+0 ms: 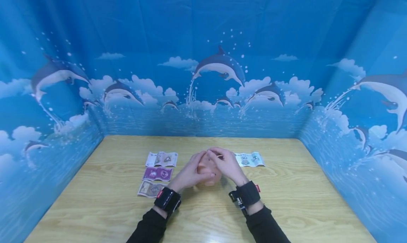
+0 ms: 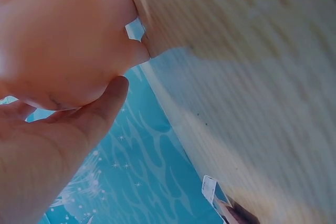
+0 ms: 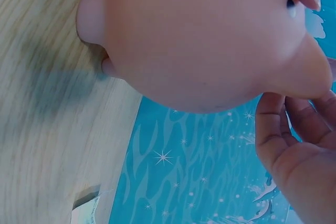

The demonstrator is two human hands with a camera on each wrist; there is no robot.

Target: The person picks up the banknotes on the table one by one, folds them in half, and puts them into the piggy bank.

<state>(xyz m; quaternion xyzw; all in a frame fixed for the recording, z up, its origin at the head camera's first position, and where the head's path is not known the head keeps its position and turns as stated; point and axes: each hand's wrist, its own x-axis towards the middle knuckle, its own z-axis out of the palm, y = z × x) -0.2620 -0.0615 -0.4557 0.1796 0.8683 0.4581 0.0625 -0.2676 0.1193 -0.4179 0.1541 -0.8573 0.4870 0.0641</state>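
A pink piggy bank point(image 1: 208, 169) stands on the wooden table between both hands; its round body fills much of the left wrist view and the right wrist view. My left hand point(image 1: 190, 172) grips it from the left, thumb across its lower front and fingers up toward its top. My right hand point(image 1: 227, 163) curls over its upper right, fingertips at its ear point(image 3: 307, 72) and close to the left fingertips. Whether anything small lies between the right fingertips is hidden. Dark eyes point(image 3: 291, 4) show on the piggy bank in the right wrist view.
Left of the hands lie three banknotes in a column: a pale one point(image 1: 162, 159), a purple one point(image 1: 158, 173) and a brownish one point(image 1: 149, 188). Another pale green banknote point(image 1: 250, 159) lies to the right. Blue dolphin-print curtains point(image 1: 203, 123) enclose the table point(image 1: 286, 186) at back and sides.
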